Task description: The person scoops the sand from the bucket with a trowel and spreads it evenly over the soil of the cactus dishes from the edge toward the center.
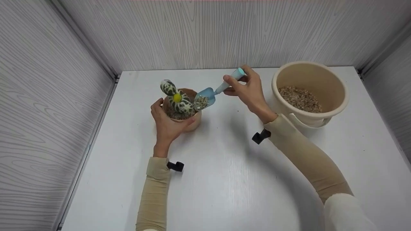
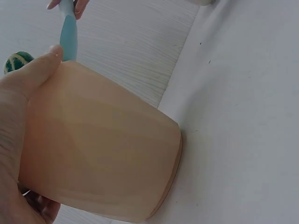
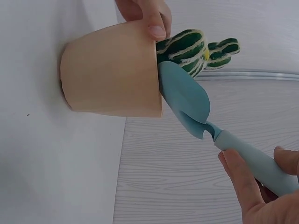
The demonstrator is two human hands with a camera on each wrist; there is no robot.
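On the smooth white table [image 1: 224,179] walled by grey wood-grain panels, my left hand [image 1: 167,123] wraps round the small peach plastic pot [image 1: 192,123] holding a striped green toy cactus [image 1: 176,96]. My right hand [image 1: 250,89] pinches the light-blue plastic trowel [image 1: 208,94], its gravel-laden blade at the rim. I judge I'm mid-fill; tipping calls for a slow wrist roll, with the cream bucket of gritty gravel [image 1: 308,89] beside me.

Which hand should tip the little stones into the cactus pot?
The right hand, I think. It already holds the blue scoop, loaded with gravel, its tip at the rim of the pot. The left hand is busy gripping the pot beside the cactus.
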